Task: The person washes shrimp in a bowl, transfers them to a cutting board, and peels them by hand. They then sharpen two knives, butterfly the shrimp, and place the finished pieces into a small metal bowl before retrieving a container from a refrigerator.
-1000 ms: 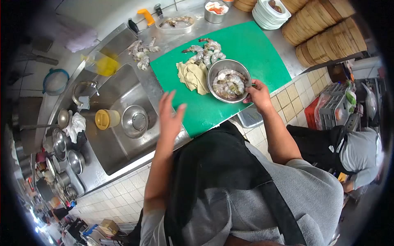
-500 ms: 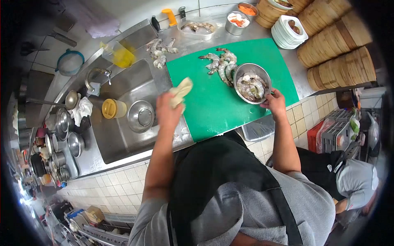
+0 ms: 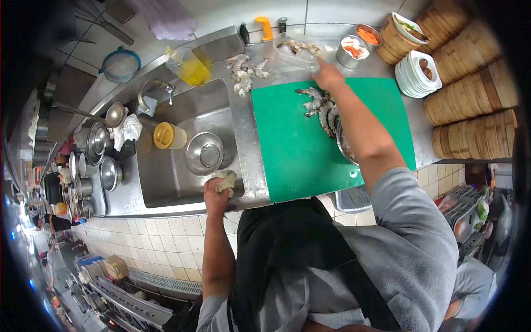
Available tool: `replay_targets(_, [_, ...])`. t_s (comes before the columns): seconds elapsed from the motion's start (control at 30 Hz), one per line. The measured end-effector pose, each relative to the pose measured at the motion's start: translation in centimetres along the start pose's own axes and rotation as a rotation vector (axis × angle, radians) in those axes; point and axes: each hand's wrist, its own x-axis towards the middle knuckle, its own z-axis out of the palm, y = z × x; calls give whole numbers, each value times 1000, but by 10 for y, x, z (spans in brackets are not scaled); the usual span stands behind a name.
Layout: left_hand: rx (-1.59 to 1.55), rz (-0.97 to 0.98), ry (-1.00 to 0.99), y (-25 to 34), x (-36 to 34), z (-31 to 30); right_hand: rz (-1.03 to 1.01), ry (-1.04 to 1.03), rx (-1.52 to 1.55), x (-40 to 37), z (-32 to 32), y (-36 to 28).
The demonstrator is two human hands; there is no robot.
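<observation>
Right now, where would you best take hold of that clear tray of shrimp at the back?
Probably a grip on its near rim, coming from the front, where the right hand reaches: the tray is shallow and lies flat, loose shrimp crowd its left, and its front edge is free.

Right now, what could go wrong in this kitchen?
The right hand reaches over the grey raw shrimp on the green plastic cutting board, so the forearm might knock some away. The left hand holds a crumpled beige cloth at the front rim of the steel sink; it could slip into the basin.
</observation>
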Motion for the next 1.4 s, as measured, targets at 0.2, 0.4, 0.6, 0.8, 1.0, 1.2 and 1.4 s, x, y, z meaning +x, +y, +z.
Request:
replay_targets(0.2, [-30, -124, -74, 2, 2, -1, 7, 100, 59, 14, 16, -18])
replay_targets(0.4, [-551, -337, -70, 34, 56, -4, -281, 106, 218, -98, -23, -78])
replay_targets(0.6, [-1338, -398, -182, 105, 113, -54, -449, -104, 513, -191, -27, -130])
replay_targets(0.8, [-1205, -281, -165, 93, 99, -82, -642, 44, 197, -222, -59, -187])
replay_targets(1.0, [-1269, -256, -137, 71, 69, -99, -667, 35, 172, -221, -15, -251])
replay_targets(1.2, [-1326, -253, -111, 49, 55, -118, -529, -41, 72, -230, 19, -302])
replay_targets(1.4, [-1324, -299, -70, 36, 42, -124, -525, -61, 24, -248, 37, -309])
